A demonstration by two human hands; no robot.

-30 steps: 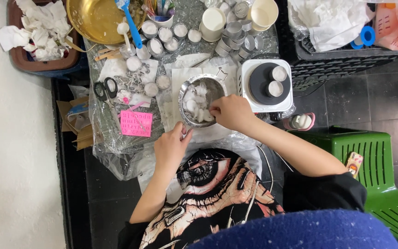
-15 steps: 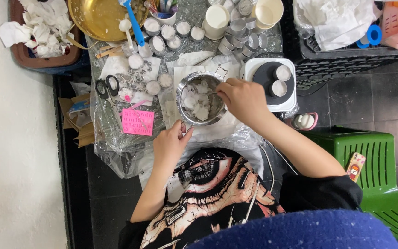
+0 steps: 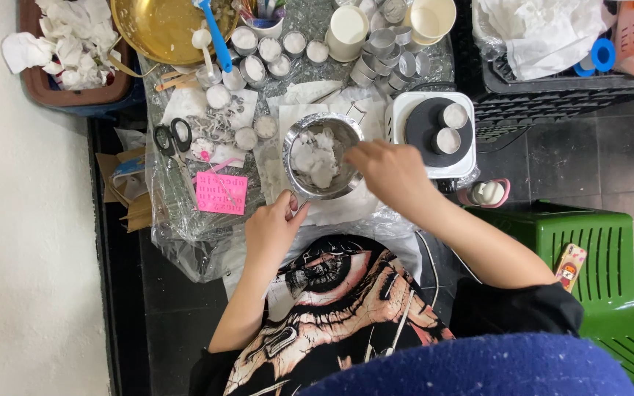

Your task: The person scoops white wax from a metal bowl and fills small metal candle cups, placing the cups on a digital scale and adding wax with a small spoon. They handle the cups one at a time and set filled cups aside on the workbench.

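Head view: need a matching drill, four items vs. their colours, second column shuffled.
Items:
1. scissors handles
2. silicone mould
3. stool
4. big pan

Colours:
A. green
B. gold
C. black
D. pink

Pairs: 1-C, 2-D, 3-A, 4-B

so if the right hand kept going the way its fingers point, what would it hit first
The right hand points left over the round silver metal bowl, so it would probably meet the white chunks inside first, though its height above them is unclear.
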